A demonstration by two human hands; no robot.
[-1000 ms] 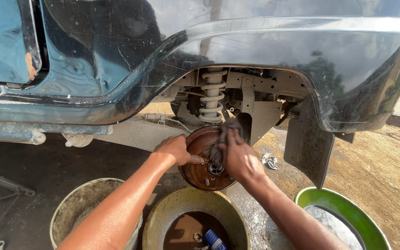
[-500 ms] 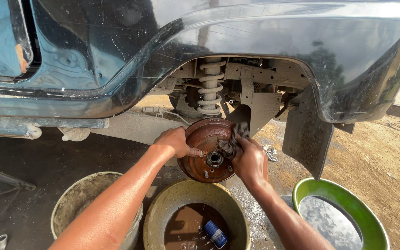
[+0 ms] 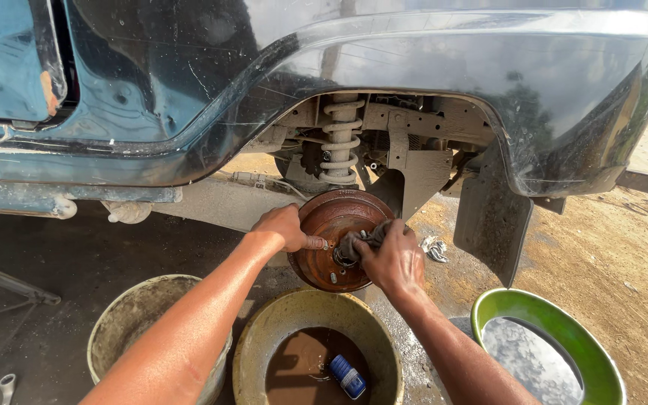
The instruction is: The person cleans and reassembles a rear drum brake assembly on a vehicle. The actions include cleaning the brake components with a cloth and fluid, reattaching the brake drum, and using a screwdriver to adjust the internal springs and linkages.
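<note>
- Overhead, we have the dark car body (image 3: 414, 67) filling the top of our view, its empty wheel arch opening straight above the work, with a coil spring (image 3: 341, 139) hanging at twelve o'clock from the hub.
- Below that sits the rusty brake drum (image 3: 331, 225), round and set on edge, its flat face turned toward us and slightly down; its axis runs from the car out toward us, so it has no long axis across the view, only a centre and a rim.
- Our left hand (image 3: 283, 226) lies at nine o'clock on the drum, fingers curled over its left rim, thumb pressed near a wheel stud (image 3: 315, 243).
- Our right hand (image 3: 393, 259) lies at four o'clock from the drum's centre, fingers closed tight around a dark rag (image 3: 354, 241) pushed against the hub; this hand is the nearer one to the centre.
- The rag bunches from three toward nine o'clock, its free end pointing at the hub.
- Beneath, at six o'clock, a yellowish basin (image 3: 264, 330) holds brown liquid and a small blue-and-white bottle (image 3: 347, 376).
- A grey bucket (image 3: 125, 319) stands at seven o'clock and a green basin (image 3: 541, 319) of water at four.
- Smallest, a spanner (image 3: 5, 386) lies on the ground at far eight o'clock.
</note>
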